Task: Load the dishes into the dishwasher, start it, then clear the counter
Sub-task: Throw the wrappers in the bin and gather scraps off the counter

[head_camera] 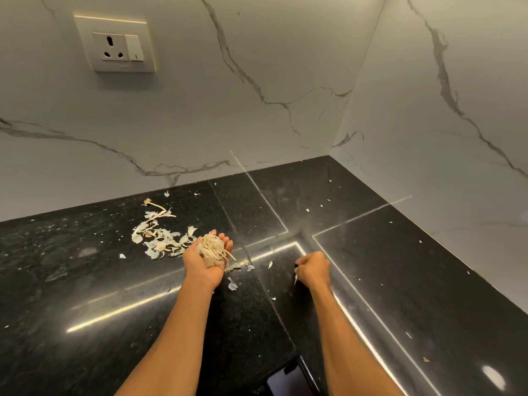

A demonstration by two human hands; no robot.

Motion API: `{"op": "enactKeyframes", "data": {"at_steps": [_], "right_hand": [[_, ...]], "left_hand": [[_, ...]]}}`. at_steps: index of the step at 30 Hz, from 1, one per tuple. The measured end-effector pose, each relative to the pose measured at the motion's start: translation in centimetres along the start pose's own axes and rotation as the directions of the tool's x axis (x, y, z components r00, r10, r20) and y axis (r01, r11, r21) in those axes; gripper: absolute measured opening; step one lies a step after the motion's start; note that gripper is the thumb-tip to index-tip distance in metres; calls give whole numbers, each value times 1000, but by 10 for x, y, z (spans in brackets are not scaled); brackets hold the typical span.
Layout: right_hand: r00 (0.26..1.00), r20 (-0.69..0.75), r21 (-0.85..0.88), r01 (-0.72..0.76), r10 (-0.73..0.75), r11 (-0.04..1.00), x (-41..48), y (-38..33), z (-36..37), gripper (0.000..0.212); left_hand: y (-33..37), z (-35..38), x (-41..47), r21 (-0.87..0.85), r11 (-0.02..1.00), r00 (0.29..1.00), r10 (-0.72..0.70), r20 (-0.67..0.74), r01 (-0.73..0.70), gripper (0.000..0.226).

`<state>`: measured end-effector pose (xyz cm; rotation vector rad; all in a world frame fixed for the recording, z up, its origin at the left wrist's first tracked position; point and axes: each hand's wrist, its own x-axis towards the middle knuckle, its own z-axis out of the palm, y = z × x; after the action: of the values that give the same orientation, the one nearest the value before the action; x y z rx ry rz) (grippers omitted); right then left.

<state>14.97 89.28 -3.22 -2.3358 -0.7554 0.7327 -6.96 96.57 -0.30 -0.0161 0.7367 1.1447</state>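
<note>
left hand [207, 260] cupping peels [213, 250], palm up

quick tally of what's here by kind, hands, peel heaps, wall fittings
Bare hands: 2, left hand cupping papery pale garlic peels, right hand pinching one pale scrap
Loose heaps of peel on the black granite counter: 1
White wall sockets: 1
Total: 4

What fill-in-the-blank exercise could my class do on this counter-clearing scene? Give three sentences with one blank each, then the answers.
1. The left hand, cupped palm up, holds a heap of dry ____.
2. The right hand pinches a scrap above the ____ counter.
3. The socket sits on the ____ wall.

Answers: peels; black; marble
</note>
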Motion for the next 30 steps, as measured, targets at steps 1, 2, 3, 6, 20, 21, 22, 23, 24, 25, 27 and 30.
{"op": "enactKeyframes", "data": {"at_steps": [1, 2, 3, 6, 20, 21, 22, 23, 24, 25, 27, 30], "right_hand": [[998, 53, 5, 41, -41, 999, -4, -8, 10, 16], [992, 97, 4, 79, -79, 997, -4, -15, 20, 15], [982, 146, -2, 122, -120, 993, -8, -23, 30, 14], [929, 312, 29, 200, -199, 979, -11, -41, 53, 18], [881, 413, -27, 265, -231, 964, -41, -64, 64, 30], [909, 353, 4, 235, -221, 972, -38, -62, 63, 29], [946, 254, -8, 210, -201, 978, -35, -59, 61, 26], [971, 161, -82, 192, -177, 978, -32, -55, 58, 20], [982, 122, -190, 168, -147, 967, -30, -50, 54, 17], [984, 129, -289, 154, -121, 945, -28, -46, 54, 22], [975, 202, -385, 161, -87, 909, -29, -45, 53, 30], [945, 314, -210, 169, -97, 963, -37, -55, 67, 10]], "left_hand": [[4, -2, -2, -1, 1000, 1000, 10, -6, -10, 35], [7, -5, -4, -1, 1000, 1000, 19, -13, -19, 35], [12, -8, -5, -4, 999, 999, 32, -21, -33, 35], [24, -21, -8, -17, 998, 998, 55, -44, -56, 35], [41, -45, -24, -56, 994, 994, 91, -53, -94, 35], [44, -47, -26, -62, 993, 994, 94, -55, -98, 35], [46, -50, -27, -67, 992, 994, 99, -55, -103, 35], [48, -52, -28, -73, 991, 993, 107, -58, -111, 35], [50, -54, -30, -76, 990, 992, 112, -61, -117, 34], [51, -56, -31, -75, 990, 991, 115, -69, -120, 34], [49, -59, -31, -74, 991, 991, 109, -80, -115, 34], [45, -55, -34, -63, 992, 991, 103, -85, -108, 34]]}}
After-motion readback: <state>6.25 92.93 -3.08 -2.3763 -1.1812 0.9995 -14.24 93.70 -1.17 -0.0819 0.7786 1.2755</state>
